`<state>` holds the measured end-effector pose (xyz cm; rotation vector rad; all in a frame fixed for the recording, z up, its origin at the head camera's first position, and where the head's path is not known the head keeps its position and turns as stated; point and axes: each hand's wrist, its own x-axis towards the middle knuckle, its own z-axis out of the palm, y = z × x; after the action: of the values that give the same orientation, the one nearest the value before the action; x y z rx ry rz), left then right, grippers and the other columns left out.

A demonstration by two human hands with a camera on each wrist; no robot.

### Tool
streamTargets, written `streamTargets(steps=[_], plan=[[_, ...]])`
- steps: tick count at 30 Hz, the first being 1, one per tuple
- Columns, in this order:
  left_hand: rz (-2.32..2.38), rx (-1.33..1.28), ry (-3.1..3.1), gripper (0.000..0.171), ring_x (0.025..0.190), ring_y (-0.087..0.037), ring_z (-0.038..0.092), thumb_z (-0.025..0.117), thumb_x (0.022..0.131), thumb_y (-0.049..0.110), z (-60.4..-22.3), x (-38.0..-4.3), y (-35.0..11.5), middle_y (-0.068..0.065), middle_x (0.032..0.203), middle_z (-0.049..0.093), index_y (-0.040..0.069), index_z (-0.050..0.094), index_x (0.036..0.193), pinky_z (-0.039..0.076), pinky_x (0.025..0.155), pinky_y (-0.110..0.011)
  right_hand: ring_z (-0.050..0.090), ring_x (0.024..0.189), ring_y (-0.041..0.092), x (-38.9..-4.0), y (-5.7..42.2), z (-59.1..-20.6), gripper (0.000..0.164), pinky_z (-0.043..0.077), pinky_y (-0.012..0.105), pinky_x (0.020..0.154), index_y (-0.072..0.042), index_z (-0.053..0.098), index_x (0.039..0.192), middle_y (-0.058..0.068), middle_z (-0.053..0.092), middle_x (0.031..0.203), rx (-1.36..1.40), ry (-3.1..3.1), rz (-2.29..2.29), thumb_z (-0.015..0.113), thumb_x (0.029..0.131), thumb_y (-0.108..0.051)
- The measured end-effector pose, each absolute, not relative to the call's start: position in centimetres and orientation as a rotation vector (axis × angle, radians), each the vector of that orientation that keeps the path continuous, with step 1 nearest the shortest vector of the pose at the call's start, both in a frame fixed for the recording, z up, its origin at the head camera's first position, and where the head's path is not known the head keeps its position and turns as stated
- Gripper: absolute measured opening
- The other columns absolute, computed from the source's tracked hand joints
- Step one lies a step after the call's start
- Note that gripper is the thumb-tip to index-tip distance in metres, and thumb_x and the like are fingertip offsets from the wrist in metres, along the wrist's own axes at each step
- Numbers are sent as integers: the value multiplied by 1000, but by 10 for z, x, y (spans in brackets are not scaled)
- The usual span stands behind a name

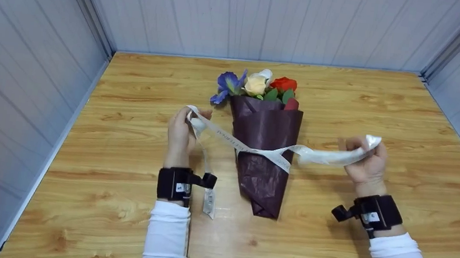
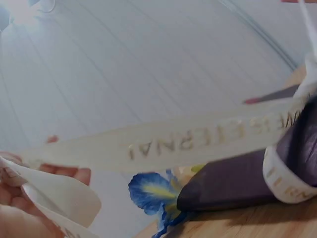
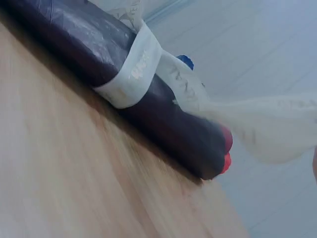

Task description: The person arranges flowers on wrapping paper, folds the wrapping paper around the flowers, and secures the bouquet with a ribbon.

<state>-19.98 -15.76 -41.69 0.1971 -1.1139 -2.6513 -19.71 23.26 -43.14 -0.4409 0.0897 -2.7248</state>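
A bouquet wrapped in dark purple paper lies on the table, flowers pointing away from me. White ribbon with printed lettering circles the wrapping and crosses at its front. To the left of the bouquet, my left hand grips one ribbon length, whose loose tail hangs down toward the table. On the other side, my right hand holds the opposite length, its end sticking up past the fingers. Both lengths stretch out from the crossing. In the right wrist view the ribbon band wraps the paper; only a sliver of hand shows there.
Blue iris, cream rose and red rose stick out of the paper's top. The wood-grain table meets pale panel walls at the back and both sides. Black camera bands circle both wrists.
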Motion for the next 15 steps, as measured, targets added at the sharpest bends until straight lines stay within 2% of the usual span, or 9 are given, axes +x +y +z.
streamTargets(steps=[1, 2, 4, 6, 8, 10, 12, 14, 15], plan=[[-2668, 194, -1111, 38, 61, -16, 63, 30, 105, 3, -416, -200, -156, -8, 67, 60, -4, 56, 77, 54, 66, -26, 49, 59, 23, -198, 232, -430, 31, 50, 32, 74, 3, 46, 64, 12, 44, 59, -457, 138, -2688, 48, 94, -5], [-2678, 186, -1131, 37, 55, -13, 59, 29, 106, 6, -416, -199, -155, -6, 65, 55, -1, 51, 77, 52, 62, -24, 38, 52, 17, -199, 231, -429, 29, 44, 24, 62, 3, 50, 70, 6, 33, 57, -480, 213, -2631, 47, 97, -7], [-2656, 176, -1247, 33, 48, -7, 47, 29, 107, 9, -416, -199, -154, -2, 64, 45, 3, 43, 78, 43, 53, -17, 20, 51, 9, -200, 229, -429, 27, 22, 18, 49, 2, 58, 86, -1, 20, 63, -583, 486, -2475, 42, 103, -11], [-2600, 149, -1394, 30, 46, -5, 35, 28, 108, 11, -417, -198, -154, -1, 64, 41, 6, 40, 80, 32, 48, -16, 12, 51, 9, -201, 226, -428, 30, 10, 19, 47, -2, 64, 105, -1, 15, 64, -694, 884, -2308, 35, 103, -8], [-2523, 98, -1535, 31, 46, -3, 32, 30, 108, 11, -418, -198, -153, 0, 65, 43, 8, 40, 79, 26, 46, -15, 9, 51, 10, -201, 224, -426, 36, 8, 21, 46, -4, 62, 120, -1, 14, 63, -709, 1278, -2114, 33, 100, -5], [-2430, 33, -1683, 32, 46, -3, 32, 32, 108, 10, -420, -197, -153, -1, 66, 46, 9, 41, 77, 26, 45, -16, 12, 50, 8, -200, 223, -422, 39, 10, 21, 46, 2, 57, 128, -3, 17, 61, -653, 1679, -1859, 35, 98, -7], [-2285, -52, -1888, 34, 48, -4, 34, 36, 108, 11, -423, -196, -152, -3, 69, 51, 8, 42, 75, 27, 47, -17, 18, 49, 5, -199, 221, -418, 41, 16, 20, 46, 10, 56, 127, -7, 24, 59, -593, 2023, -1552, 43, 94, -11], [-2100, -156, -2135, 34, 51, -8, 36, 38, 108, 13, -426, -196, -152, -6, 71, 55, 5, 47, 76, 29, 50, -21, 25, 49, 2, -198, 218, -416, 38, 22, 19, 46, 15, 61, 104, -9, 31, 58, -558, 2279, -1233, 55, 91, -20], [-1992, -201, -2262, 34, 54, -10, 39, 39, 108, 14, -427, -196, -152, -7, 73, 57, 4, 50, 78, 32, 52, -23, 27, 49, 2, -198, 217, -415, 37, 24, 19, 47, 14, 62, 89, -10, 33, 57, -552, 2360, -1098, 61, 90, -23]])
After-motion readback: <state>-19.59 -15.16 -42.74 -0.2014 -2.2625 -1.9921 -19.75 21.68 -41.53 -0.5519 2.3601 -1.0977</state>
